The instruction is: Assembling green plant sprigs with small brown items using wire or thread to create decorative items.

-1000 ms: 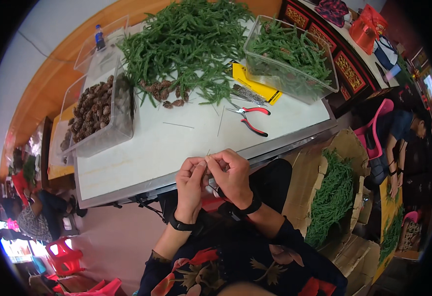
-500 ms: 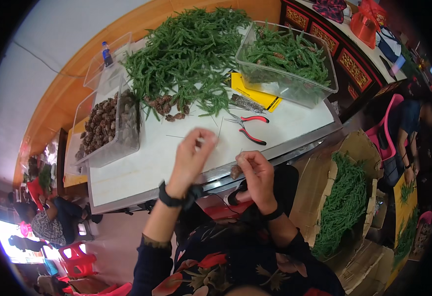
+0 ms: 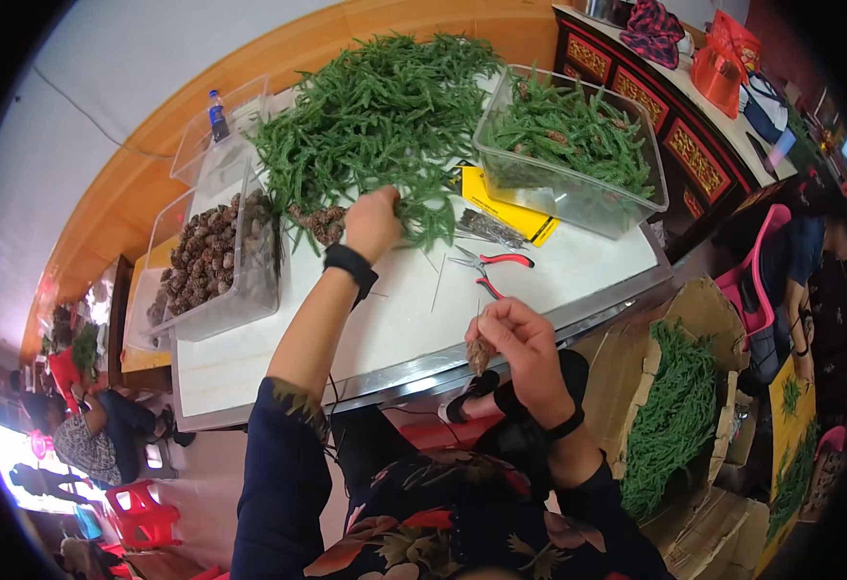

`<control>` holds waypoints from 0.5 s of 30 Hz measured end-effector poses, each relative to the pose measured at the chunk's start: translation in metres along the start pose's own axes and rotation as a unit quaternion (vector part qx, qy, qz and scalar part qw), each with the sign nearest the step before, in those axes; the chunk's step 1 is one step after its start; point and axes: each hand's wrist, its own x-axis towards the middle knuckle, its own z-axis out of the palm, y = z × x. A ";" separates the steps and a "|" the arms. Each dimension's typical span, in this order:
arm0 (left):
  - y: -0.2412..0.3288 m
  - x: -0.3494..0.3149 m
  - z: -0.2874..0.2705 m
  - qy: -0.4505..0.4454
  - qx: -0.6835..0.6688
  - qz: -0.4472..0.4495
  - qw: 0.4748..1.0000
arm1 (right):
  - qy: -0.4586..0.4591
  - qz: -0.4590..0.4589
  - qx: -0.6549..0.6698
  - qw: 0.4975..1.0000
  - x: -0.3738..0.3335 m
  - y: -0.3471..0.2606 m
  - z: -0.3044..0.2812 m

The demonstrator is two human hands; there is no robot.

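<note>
My right hand (image 3: pixel 531 356) is closed in a pinch on a brown pine cone (image 3: pixel 480 357), held just off the table's near edge. A thin wire seems to stick up from that cone. Farther out, my left hand (image 3: pixel 373 224) reaches to the near fringe of a heap of green artificial sprigs (image 3: pixel 375 116); its fingertips are mostly hidden behind the hand. Beside it lies a small group of pine cones (image 3: pixel 325 224). Thin wires (image 3: pixel 437 284) rest on the white table (image 3: pixel 249 372), near pliers with red and black handles (image 3: pixel 507 259).
A clear bin of pine cones (image 3: pixel 206 256) stands left. At the right, another clear bin (image 3: pixel 578 208) holds sprigs with cones, next to a yellow card (image 3: pixel 510 203). A cardboard box (image 3: pixel 602 377) of greenery sits beside me. Other people are seated at both sides.
My left hand has moved forward from above the table's middle to the sprigs' edge. The right hand still holds the pine cone, now a little lower and tilted in view.
</note>
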 end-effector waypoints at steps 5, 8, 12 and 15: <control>-0.020 -0.027 -0.056 0.041 -0.337 -0.035 0.940 | -0.056 0.037 0.025 0.997 0.074 0.000 0.000; -0.032 -0.056 -0.071 0.079 -0.551 -0.123 0.822 | -0.093 0.048 0.113 0.988 0.130 0.017 0.013; -0.062 -0.081 -0.063 0.119 -0.765 -0.138 0.617 | -0.169 0.077 0.139 0.973 0.184 0.037 0.039; -0.074 -0.089 -0.047 0.116 -0.858 -0.121 0.485 | -0.176 0.068 0.128 0.974 0.200 0.051 0.051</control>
